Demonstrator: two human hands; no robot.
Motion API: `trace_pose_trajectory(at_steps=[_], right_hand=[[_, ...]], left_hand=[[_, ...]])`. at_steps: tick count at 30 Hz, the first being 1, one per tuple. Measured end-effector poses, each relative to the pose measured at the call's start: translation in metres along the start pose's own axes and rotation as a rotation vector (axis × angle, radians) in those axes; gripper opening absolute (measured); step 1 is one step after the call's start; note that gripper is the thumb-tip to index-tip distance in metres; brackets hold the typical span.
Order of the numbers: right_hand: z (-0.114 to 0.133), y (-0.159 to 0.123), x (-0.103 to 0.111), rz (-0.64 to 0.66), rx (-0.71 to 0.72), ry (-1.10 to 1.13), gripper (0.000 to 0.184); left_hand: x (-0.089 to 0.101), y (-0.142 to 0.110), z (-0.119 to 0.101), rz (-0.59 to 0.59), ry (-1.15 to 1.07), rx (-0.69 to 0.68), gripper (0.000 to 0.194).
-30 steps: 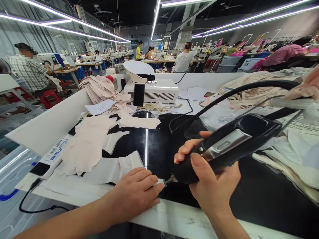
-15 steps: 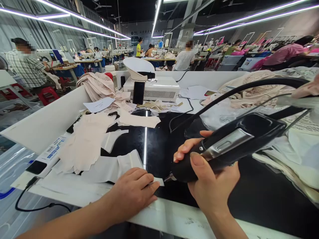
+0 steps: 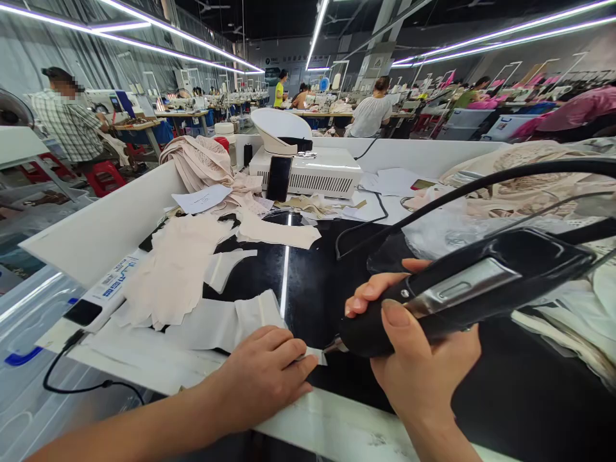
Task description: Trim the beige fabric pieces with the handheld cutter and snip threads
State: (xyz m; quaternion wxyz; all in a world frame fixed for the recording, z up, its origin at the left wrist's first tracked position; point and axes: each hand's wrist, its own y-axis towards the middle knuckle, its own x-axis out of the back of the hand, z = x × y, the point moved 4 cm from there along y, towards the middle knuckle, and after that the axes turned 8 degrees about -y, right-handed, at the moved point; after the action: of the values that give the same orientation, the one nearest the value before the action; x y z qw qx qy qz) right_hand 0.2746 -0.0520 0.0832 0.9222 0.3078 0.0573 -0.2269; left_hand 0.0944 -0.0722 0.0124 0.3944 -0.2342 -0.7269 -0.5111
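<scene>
My left hand (image 3: 267, 378) presses on a pale fabric piece (image 3: 257, 312) at the table's front edge, its fingers bent and close together. A short white end of the fabric (image 3: 318, 355) sticks out past the fingertips. In my right hand (image 3: 423, 353) is a thick black corded hand tool (image 3: 462, 292) with a silver lever along its side. Thumb and fingers wrap round its front part. Its thin metal tip (image 3: 337, 346) points left and meets the fabric end, though I cannot tell whether it touches. Beyond my left hand lies a stack of pale pink cut pieces (image 3: 168, 269).
A glossy black work surface (image 3: 308, 282) has white side boards (image 3: 110, 224). At the back stand a vented white box (image 3: 308, 173) and a phone (image 3: 279, 178). Plastic-wrapped fabric (image 3: 510, 173) piles up at right. The tool's black cable (image 3: 462, 192) arches overhead. People sew in the background.
The view has turned slightly left, so everything sits further right. The tool's tip has come closer to the fabric end. Both hands keep their holds.
</scene>
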Motion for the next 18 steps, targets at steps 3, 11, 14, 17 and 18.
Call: trace_pose_trajectory(at_steps=[3,11,14,17,18], right_hand=[[-0.001,0.0,0.0,0.008,-0.015,-0.005,0.037],[0.009,-0.002,0.005,-0.009,-0.03,0.03,0.038],[0.009,-0.004,0.005,0.007,-0.039,0.035,0.038],[0.008,-0.006,0.005,-0.001,-0.03,0.014,0.035],[0.008,-0.006,0.005,-0.007,-0.027,0.003,0.034]], left_hand=[[0.0,0.001,-0.001,-0.009,0.002,0.002,0.021],[-0.001,0.001,0.0,-0.016,0.0,0.002,0.019],[-0.001,0.0,0.001,-0.002,0.001,0.011,0.018],[-0.001,-0.001,0.001,0.013,0.003,0.012,0.019],[-0.001,-0.001,0.001,0.016,0.002,0.01,0.019]])
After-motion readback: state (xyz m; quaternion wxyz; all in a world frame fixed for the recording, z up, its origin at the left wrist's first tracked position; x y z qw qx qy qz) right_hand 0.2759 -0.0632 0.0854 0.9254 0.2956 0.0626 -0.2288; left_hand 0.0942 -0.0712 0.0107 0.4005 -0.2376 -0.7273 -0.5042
